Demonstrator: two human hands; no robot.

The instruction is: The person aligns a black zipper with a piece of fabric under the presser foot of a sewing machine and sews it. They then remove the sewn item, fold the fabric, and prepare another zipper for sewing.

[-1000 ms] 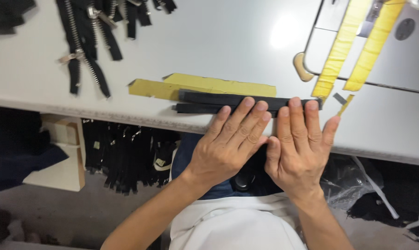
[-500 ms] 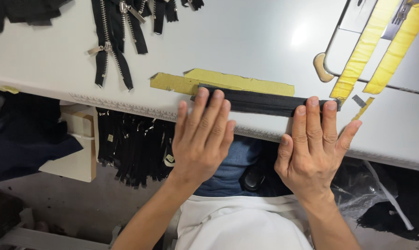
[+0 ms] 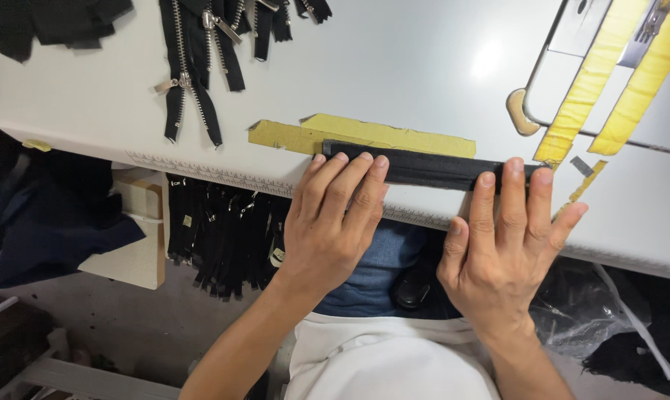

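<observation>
On the white worktable (image 3: 424,59), yellow tape strips (image 3: 364,133) lay beside a flat black fabric strip (image 3: 431,169); left hand (image 3: 335,222) and right hand (image 3: 501,252) pressed it, fingers spread flat, grasping nothing.

A pale grey counter (image 3: 394,67) carries everything, its near edge marked with a printed ruler scale. A folded black fabric strip (image 3: 431,169) lies along that edge, partly over a flat yellow cardboard piece (image 3: 364,133) that rests just behind it. At the far left, a bunch of black zippers (image 3: 201,52) with metal teeth lies spread on the counter, with dark cloth (image 3: 46,22) beside it in the corner. On the right stands the white base of a sewing machine (image 3: 564,89), crossed by two yellow tape strips (image 3: 594,74), with a small beige tab (image 3: 520,115) next to it.
</observation>
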